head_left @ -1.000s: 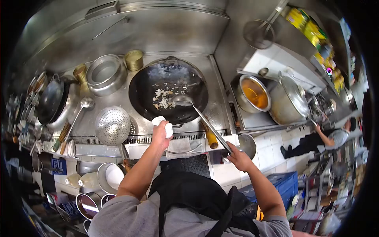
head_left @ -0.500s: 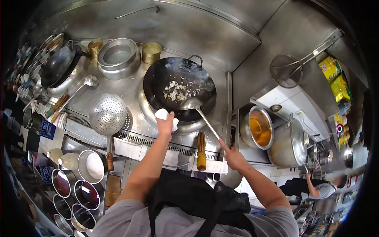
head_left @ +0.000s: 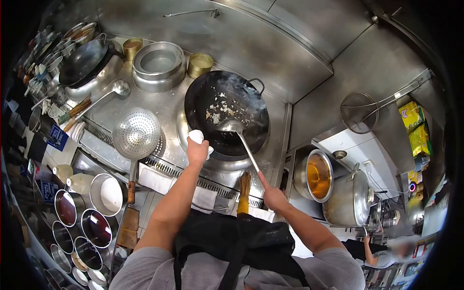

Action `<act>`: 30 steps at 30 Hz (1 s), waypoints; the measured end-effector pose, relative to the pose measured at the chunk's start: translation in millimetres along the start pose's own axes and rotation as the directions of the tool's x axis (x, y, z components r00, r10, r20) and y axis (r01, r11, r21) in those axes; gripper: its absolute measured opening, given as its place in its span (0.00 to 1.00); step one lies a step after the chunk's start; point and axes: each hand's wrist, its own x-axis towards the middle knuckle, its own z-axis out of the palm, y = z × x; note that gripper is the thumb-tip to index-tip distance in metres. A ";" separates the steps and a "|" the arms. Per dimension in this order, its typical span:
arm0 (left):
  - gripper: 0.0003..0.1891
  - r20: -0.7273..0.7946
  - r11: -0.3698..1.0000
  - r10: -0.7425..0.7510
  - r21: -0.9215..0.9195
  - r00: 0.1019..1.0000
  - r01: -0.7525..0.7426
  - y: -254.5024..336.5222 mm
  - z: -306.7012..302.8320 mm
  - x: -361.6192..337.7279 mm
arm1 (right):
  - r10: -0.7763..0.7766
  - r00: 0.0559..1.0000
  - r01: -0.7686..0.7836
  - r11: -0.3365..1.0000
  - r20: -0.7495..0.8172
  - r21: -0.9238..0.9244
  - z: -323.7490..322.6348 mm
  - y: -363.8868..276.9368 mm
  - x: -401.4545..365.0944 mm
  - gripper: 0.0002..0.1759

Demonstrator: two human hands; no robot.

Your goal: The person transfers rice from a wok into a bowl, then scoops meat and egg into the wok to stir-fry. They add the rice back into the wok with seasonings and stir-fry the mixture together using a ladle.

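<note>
A black wok (head_left: 198, 106), tilted toward its near side, sits on the burner with small white and brown bits of food (head_left: 220, 108) scattered inside. My left hand (head_left: 197, 151) is closed around a folded white cloth (head_left: 197, 137) at the wok's near left edge. Lower right of the wok, my right hand (head_left: 276, 199) grips the reddish handle of a long metal ladle (head_left: 249, 153). The ladle's bowl rests in the wok beside the food. A bamboo brush (head_left: 244, 191) stands between my two forearms, just left of my right hand.
A perforated strainer (head_left: 137, 133) lies left of the wok. Behind are a metal pot (head_left: 158, 66) and tins (head_left: 200, 65). Sauce containers (head_left: 96, 228) stand lower left. At right are a bowl of orange liquid (head_left: 319, 176), a lidded pot (head_left: 345, 198) and another person (head_left: 382, 259).
The food in the wok has shifted and spread, and the ladle bowl has moved slightly left. The wok is tipped more. The whole view has turned a little.
</note>
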 end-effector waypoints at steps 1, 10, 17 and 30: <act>0.33 0.002 1.000 -0.005 0.004 1.000 0.005 -0.2 -3.0 -2.8 | 0.047 0.997 -0.046 0.999 0.057 -0.014 1.9 -3.6 -2.7 0.55; 0.39 0.019 0.998 -0.016 0.054 1.000 0.015 -8.4 0.5 8.9 | -0.021 0.999 0.022 0.999 -0.026 0.049 -7.2 -22.4 -1.9 0.50; 0.39 0.060 0.999 -0.035 0.011 0.998 0.035 1.3 -5.1 1.0 | -0.014 0.991 0.036 0.985 -0.130 0.166 -15.2 -43.8 61.7 0.51; 0.37 0.077 1.000 0.005 0.028 0.997 -0.007 -4.5 -5.8 4.8 | 0.025 0.978 -0.015 0.998 -0.205 0.053 -10.1 -34.6 70.1 0.54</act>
